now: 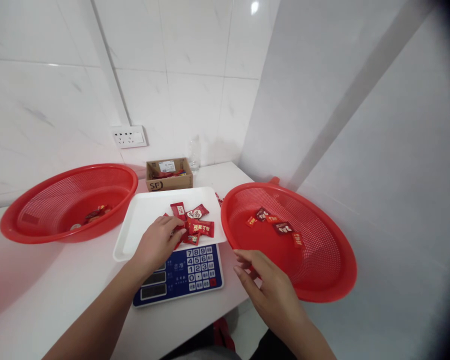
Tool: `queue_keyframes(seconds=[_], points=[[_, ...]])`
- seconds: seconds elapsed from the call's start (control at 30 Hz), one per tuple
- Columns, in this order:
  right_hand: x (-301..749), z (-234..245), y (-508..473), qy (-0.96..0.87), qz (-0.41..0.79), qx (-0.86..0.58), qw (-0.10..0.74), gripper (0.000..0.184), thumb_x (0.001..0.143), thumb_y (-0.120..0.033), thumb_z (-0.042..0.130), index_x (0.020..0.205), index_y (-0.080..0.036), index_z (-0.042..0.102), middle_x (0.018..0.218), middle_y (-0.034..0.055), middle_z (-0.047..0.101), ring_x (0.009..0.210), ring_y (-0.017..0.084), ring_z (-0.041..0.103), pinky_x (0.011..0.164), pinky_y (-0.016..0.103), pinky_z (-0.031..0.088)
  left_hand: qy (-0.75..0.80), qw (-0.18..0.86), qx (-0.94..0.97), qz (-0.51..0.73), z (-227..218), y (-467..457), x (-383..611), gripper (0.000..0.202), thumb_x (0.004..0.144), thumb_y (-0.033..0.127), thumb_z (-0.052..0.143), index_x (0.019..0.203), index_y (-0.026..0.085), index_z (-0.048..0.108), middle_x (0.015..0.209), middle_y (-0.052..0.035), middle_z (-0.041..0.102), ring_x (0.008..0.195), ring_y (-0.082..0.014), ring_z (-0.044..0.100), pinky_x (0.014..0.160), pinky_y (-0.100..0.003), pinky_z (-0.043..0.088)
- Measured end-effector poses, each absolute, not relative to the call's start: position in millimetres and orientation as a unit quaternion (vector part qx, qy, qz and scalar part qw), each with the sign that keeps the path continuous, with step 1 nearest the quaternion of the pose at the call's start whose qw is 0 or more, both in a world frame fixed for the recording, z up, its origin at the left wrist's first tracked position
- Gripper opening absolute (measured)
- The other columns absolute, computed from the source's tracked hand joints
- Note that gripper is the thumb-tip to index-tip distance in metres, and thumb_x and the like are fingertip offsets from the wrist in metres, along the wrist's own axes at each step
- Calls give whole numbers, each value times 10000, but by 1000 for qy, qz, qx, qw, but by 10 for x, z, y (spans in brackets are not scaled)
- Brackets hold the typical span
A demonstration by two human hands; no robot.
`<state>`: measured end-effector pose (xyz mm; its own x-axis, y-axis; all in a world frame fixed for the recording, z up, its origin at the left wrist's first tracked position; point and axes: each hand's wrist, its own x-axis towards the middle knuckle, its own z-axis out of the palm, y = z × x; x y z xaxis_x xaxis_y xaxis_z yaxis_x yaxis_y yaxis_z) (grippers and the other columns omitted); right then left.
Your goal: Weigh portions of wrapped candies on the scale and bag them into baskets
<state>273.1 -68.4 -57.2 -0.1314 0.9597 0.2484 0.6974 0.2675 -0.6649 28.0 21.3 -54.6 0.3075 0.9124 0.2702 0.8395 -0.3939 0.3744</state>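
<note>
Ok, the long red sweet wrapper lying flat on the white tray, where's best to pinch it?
Probably by its right short end: the long red sweet wrapper lies flat and crosswise on the white plastic tray, and that end juts clear of the pile. Come from above on the right, since the left hand covers the wrappers at its left end, while the right hand hovers free by the red mesh basket.

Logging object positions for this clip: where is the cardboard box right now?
In the head view the cardboard box sits at the back of the table against the tiled wall, just behind the white tray, with the clear bottle to its right.
</note>
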Motion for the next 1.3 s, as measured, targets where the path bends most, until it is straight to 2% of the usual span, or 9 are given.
queue_keyframes(seconds=[0.27,0.43,0.53,0.67,0.77,0.87,1.07,1.17,1.3], points=[[2781,-575,-682,-726,190,-574,326,261,906,-327,450,1103,-221,584,1024,75,673,912,205,647,731,352,553,430,65,874,216,-665,126,343,204,884,295,522,1009,199,651,1288,-113,519,1280,-319,366,1009,-532,372],[3002,-515,-577,-730,151,-611,267,285,902,-333,454,1120,-218,598,1101,82,665,1017,235,626,833,413,527,415,75,873,245,-678,26,334,236,901,310,489,1050,206,639,1336,-108,495,1334,-309,311,1041,-537,355],[3303,-503,-383,-729,121,-645,195,335,903,-317,438,1187,-210,579,1190,102,632,1079,267,600,864,454,505,409,59,864,286,-689,-39,295,255,898,328,489,1074,216,636,1316,-106,524,1316,-312,355,1017,-530,396],[3764,-541,-25,-701,148,-698,-7,488,896,-265,458,1373,-170,420,1440,137,406,1302,326,396,995,471,404,405,51,858,311,-716,-99,247,241,888,351,500,1009,218,662,1260,-100,577,1264,-306,440,976,-486,458],[4011,-611,240,-690,181,-699,-56,530,846,-180,547,1363,-145,433,1440,159,394,1268,324,436,1015,441,392,400,48,857,320,-734,-118,228,239,888,368,502,982,226,669,1251,-91,590,1253,-301,456,978,-478,462],[4143,-712,444,-679,216,-696,-90,507,855,-217,589,1339,-186,441,1425,135,405,1234,286,466,1008,461,397,398,42,857,324,-742,-125,212,241,884,382,510,996,239,668,1260,-78,588,1251,-295,462,984,-466,460],[4176,-839,579,-666,265,-687,-114,488,862,-289,603,1317,-206,446,1427,110,389,1234,294,448,986,533,393,399,26,856,329,-753,-136,168,239,880,386,516,1006,244,662,1228,-74,608,1224,-285,493,945,-431,502],[4118,-746,528,-682,310,-654,-104,522,798,-302,659,1290,-211,513,1372,118,485,1225,298,479,989,454,411,395,26,857,330,-762,-134,161,232,883,375,515,1010,242,657,1228,-74,608,1219,-277,499,952,-429,497],[4042,-590,533,-704,353,-613,-62,454,808,-409,607,1246,-295,570,1271,50,598,1145,250,567,898,338,481,390,23,861,326,-752,-137,181,234,886,373,514,1024,241,650,1248,-73,596,1228,-272,492,959,-437,491]])
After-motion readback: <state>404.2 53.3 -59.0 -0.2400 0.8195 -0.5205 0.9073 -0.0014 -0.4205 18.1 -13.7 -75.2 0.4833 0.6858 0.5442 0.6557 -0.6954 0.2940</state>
